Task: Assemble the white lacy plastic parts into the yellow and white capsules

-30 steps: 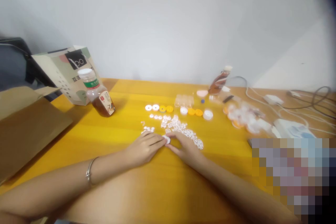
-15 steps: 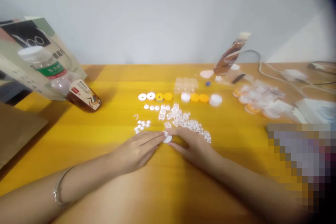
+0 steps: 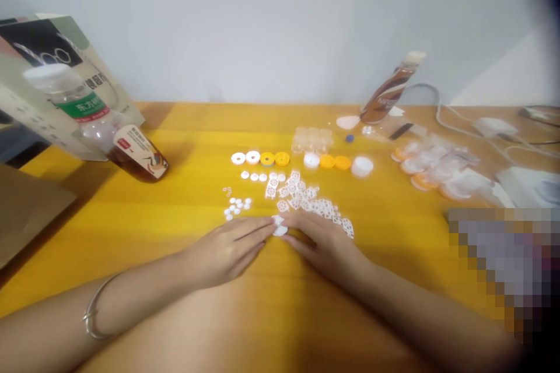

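Both my hands rest on the yellow table (image 3: 175, 210), fingertips meeting on a small white round part (image 3: 279, 229). My left hand (image 3: 227, 247) pinches it from the left, my right hand (image 3: 324, 242) from the right. Just beyond the fingers lies a pile of white lattice pieces (image 3: 312, 204). To its left sits a cluster of tiny white discs (image 3: 237, 207). Farther back runs a row of white and yellow rings (image 3: 260, 158) and caps (image 3: 335, 162).
A tea bottle (image 3: 100, 125) stands at the left before a printed box (image 3: 48, 70). A second bottle (image 3: 387, 90) leans at the back right near cables (image 3: 455, 128) and bagged parts (image 3: 433, 166). Clear small cups (image 3: 312, 139) sit behind the rings.
The view has shifted left and down, so the left bottle and box look nearer. My hands stay together on the small white part, barely moving.
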